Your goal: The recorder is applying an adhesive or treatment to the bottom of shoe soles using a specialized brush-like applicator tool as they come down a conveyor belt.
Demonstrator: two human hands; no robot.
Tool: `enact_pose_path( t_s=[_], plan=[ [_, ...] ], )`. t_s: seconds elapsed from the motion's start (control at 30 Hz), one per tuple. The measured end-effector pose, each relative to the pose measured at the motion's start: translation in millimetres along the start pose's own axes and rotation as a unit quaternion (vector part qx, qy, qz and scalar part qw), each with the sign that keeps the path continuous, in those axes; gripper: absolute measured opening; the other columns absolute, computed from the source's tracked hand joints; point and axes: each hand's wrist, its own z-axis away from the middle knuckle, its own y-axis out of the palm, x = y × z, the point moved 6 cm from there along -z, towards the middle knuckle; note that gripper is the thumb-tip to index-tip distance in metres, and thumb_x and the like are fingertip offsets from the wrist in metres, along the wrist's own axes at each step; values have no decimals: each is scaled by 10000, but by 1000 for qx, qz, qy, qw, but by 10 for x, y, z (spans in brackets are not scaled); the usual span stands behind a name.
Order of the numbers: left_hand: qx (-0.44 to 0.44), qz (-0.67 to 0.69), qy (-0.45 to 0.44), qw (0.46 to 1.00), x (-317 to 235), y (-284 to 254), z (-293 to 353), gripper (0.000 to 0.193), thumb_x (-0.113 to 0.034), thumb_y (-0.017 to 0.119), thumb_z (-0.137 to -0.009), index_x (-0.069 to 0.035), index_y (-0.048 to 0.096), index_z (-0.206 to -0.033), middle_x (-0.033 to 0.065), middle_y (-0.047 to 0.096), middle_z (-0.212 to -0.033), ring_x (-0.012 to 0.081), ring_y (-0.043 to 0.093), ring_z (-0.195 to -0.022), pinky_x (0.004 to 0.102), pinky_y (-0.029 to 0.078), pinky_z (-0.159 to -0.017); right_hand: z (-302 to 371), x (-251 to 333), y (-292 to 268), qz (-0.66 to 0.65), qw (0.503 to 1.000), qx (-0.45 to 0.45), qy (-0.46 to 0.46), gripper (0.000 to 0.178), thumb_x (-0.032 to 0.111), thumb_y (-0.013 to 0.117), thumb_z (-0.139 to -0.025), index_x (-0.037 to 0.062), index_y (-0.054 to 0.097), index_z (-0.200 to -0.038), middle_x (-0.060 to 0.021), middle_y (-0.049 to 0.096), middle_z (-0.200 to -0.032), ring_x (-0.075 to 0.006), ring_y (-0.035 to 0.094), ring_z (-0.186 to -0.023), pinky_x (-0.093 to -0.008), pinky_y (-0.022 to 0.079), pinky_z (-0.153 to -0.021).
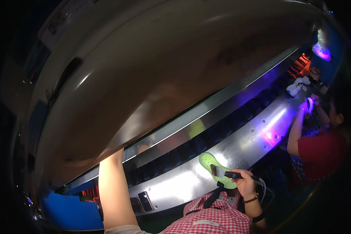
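My right hand [245,183] is closed around the black handle of a flat brush [232,174]. The brush's dark bristles are over a light green shoe sole [209,160], which lies on the shiny metal ledge; whether they touch it I cannot tell. A thin pale tube or cord [264,187] hangs beside that hand. My left forearm [115,191] reaches forward to the edge of a large dark hood [144,89], and the hood hides the hand itself.
Behind the metal ledge [167,195] runs a dark ribbed conveyor [222,130]. At the right, a co-worker in a red top [321,150] holds a ring-shaped piece [309,104] under purple light from a lamp [321,50]. Pale shoe parts [298,86] lie beyond.
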Motion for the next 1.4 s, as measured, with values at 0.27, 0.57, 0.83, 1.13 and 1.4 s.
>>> enact_pose_path(
  t_s=[0.27, 0.57, 0.83, 1.13, 1.4],
  plan=[
    [33, -68, -29, 997, 46, 507, -390, 387, -280, 488, -888, -19, 478, -1174, 110, 508, -1202, 263, 473, -1106, 390, 352, -951, 75, -50, -426, -6, 997, -78, -20, 340, 161, 433, -827, -118, 589, -944, -214, 622, -909, -269, 600, -799, -329, 470, -656],
    [15, -57, -73, 996, 492, -135, -41, 378, -279, 497, -884, -15, 494, -1154, 113, 522, -1179, 265, 484, -1090, 390, 358, -944, -132, 62, -266, -13, 999, -38, -8, 320, 151, 443, -829, -106, 592, -946, -203, 623, -897, -253, 596, -742, -332, 475, -661],
    [23, -61, -63, 996, 386, 91, 51, 370, -278, 505, -880, -11, 507, -1136, 115, 535, -1158, 267, 493, -1076, 389, 363, -938, -156, 75, -251, -1, 1000, -21, 7, 313, 142, 441, -822, -97, 590, -958, -205, 618, -935, -269, 598, -793, -335, 475, -673],
    [20, -76, -46, 996, 331, 238, -296, 361, -276, 514, -875, -7, 522, -1116, 118, 549, -1135, 269, 503, -1060, 388, 369, -931, -55, 99, -250, -6, 999, -34, 5, 328, 143, 443, -821, -107, 592, -971, -216, 605, -990, -282, 590, -868, -344, 458, -697],
    [6, -75, -67, 995, 788, -108, 204, 354, -275, 522, -871, -3, 536, -1098, 120, 561, -1114, 271, 512, -1046, 387, 374, -925, -224, 35, 91, -6, 995, 94, 42, 319, 114, 418, -883, -101, 520, -1095, -219, 556, -1102, -248, 566, -939, -329, 445, -769]
  ],
)
